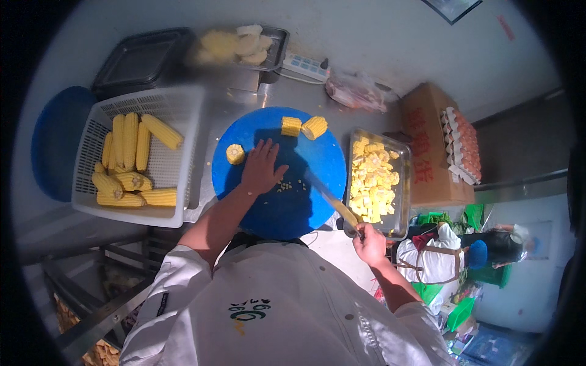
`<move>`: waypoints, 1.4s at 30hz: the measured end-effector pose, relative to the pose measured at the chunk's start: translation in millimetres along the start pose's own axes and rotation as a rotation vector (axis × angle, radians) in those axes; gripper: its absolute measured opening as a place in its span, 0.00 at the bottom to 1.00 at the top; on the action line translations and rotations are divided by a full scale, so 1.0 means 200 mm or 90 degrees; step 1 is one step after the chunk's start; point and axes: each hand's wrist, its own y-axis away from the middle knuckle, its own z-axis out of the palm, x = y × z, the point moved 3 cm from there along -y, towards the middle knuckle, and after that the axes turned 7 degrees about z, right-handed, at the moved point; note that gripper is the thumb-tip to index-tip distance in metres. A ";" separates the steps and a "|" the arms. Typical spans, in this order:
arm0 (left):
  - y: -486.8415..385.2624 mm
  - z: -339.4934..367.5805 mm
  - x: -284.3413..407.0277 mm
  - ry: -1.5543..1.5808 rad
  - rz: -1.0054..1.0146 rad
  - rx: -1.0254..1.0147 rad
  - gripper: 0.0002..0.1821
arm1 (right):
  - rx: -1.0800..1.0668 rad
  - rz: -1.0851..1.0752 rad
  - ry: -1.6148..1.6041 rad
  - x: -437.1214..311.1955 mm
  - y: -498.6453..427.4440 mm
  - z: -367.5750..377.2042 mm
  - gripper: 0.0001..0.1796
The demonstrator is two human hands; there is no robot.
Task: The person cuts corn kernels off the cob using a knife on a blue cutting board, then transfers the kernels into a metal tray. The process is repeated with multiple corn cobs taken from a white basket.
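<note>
My left hand (262, 168) lies over the blue round cutting board (284, 219), palm down with the thumb apart and nothing visible in it. A short corn cob piece (235, 154) stands on end just left of its fingers. Two more cob pieces, one upright (290, 126) and one tilted (314, 128), are at the board's far side. Gripped by its handle in my right hand (370, 243) is a knife (333, 199), its blade reaching over the board's right part. Loose corn kernels (285, 185) lie scattered mid-board.
A white plastic basket (194, 137) of whole cobs stands left; a metal tray (403, 187) of cut corn stands right. Behind are a power strip (306, 65), a plastic bag of meat (357, 93), and a cardboard box (421, 123) beside egg trays (462, 146). Other people (432, 261) are at right.
</note>
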 end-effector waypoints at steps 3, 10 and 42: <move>-0.02 0.04 0.00 -0.012 0.009 -0.004 0.33 | 0.045 0.095 0.031 -0.02 0.01 0.04 0.18; 0.17 0.01 0.08 0.215 0.078 -0.082 0.29 | -0.010 0.205 0.093 -0.27 -0.02 0.27 0.26; 0.24 0.01 0.15 0.218 -0.021 0.120 0.32 | -0.195 0.272 -0.414 -0.43 -0.12 0.71 0.16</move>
